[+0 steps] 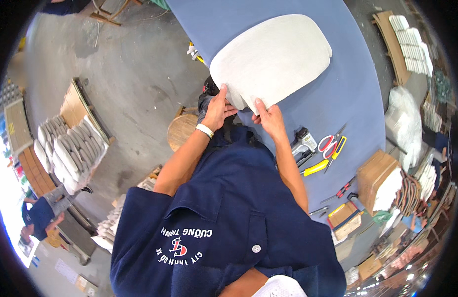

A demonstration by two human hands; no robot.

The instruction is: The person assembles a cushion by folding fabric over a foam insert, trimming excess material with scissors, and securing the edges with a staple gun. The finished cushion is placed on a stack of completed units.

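Observation:
A cream-white, rounded seat cushion (273,57) lies on the blue-grey tabletop, its near edge jutting over the table's rim toward me. A loose-looking flap of its pale fabric hangs at that near edge. My left hand (220,108), with a pale-banded watch on the wrist, grips the near left corner, thumb on top and fingers curled beneath. At the near right corner my right hand (269,120) pinches the fabric between thumb and fingers. The cushion's underside and some left fingertips are hidden.
Right of my right forearm lie a staple gun (304,146), red-handled scissors (328,144), a yellow-handled screwdriver (339,148) and a yellow-handled tool (315,168). A cardboard box (380,178) stands farther right. Stacked cushions (73,148) and a round wooden stool (182,131) are left; another person (38,213) is far left.

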